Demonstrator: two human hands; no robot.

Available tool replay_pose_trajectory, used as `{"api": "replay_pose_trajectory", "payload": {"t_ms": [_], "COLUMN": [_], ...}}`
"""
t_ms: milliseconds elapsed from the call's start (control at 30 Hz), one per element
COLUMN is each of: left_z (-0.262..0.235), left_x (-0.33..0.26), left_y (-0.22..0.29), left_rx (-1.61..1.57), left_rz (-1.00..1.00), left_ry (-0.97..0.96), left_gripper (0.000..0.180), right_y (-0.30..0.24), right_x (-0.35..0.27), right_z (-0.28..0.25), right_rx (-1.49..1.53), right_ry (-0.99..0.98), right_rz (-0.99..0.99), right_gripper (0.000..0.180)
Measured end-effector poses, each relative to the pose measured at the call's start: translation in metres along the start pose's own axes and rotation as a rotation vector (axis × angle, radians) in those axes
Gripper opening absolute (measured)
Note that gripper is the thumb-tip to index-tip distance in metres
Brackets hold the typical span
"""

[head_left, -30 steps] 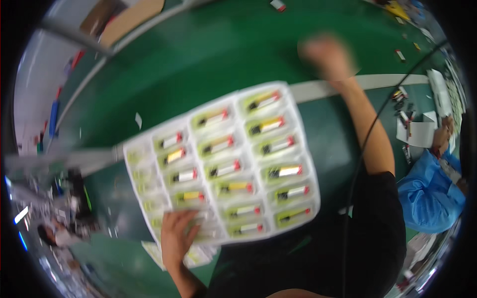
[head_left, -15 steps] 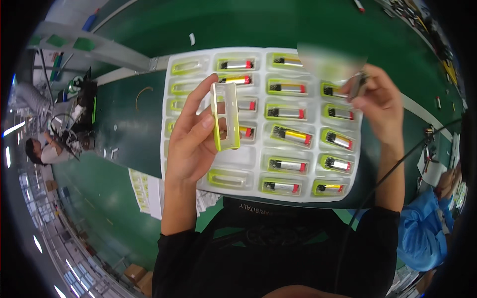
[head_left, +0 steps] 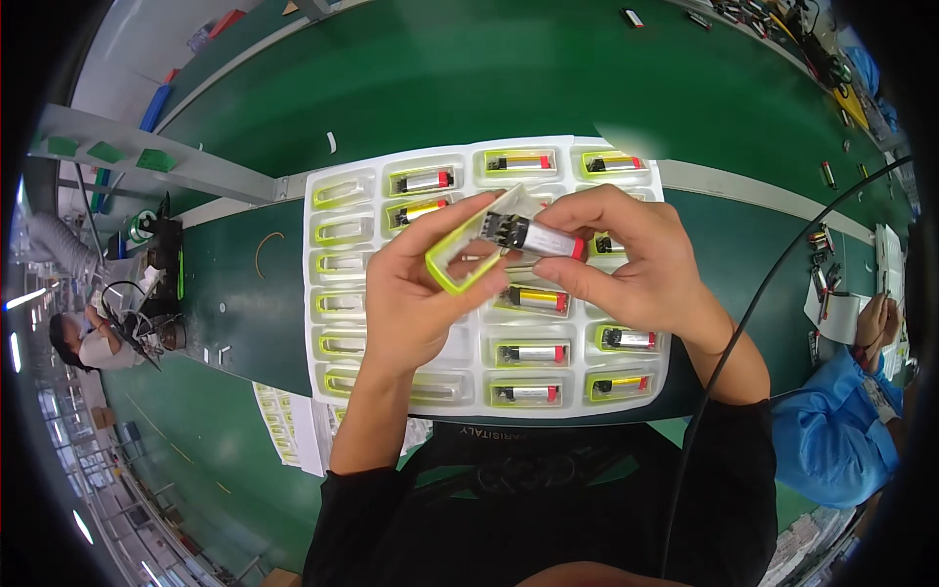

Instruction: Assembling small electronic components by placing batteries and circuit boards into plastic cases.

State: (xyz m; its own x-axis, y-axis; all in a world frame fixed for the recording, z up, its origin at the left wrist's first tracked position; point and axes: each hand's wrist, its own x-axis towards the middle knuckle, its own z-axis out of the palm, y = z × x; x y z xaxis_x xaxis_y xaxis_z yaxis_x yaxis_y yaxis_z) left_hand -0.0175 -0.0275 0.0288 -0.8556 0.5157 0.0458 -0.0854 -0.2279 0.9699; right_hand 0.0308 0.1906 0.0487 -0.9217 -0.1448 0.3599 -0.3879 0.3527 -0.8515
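My left hand [head_left: 406, 298] grips a clear casing with a yellow-green rim [head_left: 448, 266], tilted above the tray. Between the fingers of my right hand [head_left: 641, 262] is a silver cylindrical battery [head_left: 550, 242] with a red end and a dark board at the other end. That dark end lies over the casing's open side; whether it touches the inside I cannot tell. Below both hands lies a white moulded tray [head_left: 469, 409] with rows of similar casings. Several of those hold batteries, such as one with a yellow wrap [head_left: 536, 299], while the left column's casings [head_left: 342, 231] hold none.
A black cable [head_left: 748, 318] runs past my right forearm. Loose batteries [head_left: 634, 18] lie on the far green bench. A co-worker in a blue sleeve [head_left: 831, 435] sits at the right, another person [head_left: 88, 338] at the far left. A metal post [head_left: 210, 166] stands left of the tray.
My right hand has come left and inward with the battery, from the tray's right side to the casing. The casing has tipped from upright to slanted. The view has shifted.
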Motion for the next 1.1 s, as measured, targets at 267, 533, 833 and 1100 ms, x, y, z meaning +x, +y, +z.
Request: {"api": "replay_pose_trajectory", "payload": {"t_ms": [267, 533, 833, 1100], "left_z": [-0.003, 0.004, 0.007, 0.009], "left_x": [0.007, 0.006, 0.011, 0.008], "left_y": [-0.006, -0.006, -0.011, -0.009], "left_rx": [0.172, 0.136, 0.099, 0.079], "left_rz": [0.149, -0.041, -0.088, -0.055], "left_ry": [-0.017, -0.041, -0.028, -0.013], "left_gripper": [0.049, 0.049, 0.047, 0.043], "right_y": [-0.006, -0.003, -0.005, 0.004], "right_x": [0.003, 0.0, -0.003, -0.005], "right_z": [-0.01, 0.003, 0.012, 0.022], "right_rx": [-0.306, -0.378, -0.303, -0.422], "right_ry": [0.031, 0.057, 0.153, 0.132], "right_rz": [-0.201, -0.269, -0.196, -0.254], "right_gripper": [0.034, 0.034, 0.031, 0.029]}}
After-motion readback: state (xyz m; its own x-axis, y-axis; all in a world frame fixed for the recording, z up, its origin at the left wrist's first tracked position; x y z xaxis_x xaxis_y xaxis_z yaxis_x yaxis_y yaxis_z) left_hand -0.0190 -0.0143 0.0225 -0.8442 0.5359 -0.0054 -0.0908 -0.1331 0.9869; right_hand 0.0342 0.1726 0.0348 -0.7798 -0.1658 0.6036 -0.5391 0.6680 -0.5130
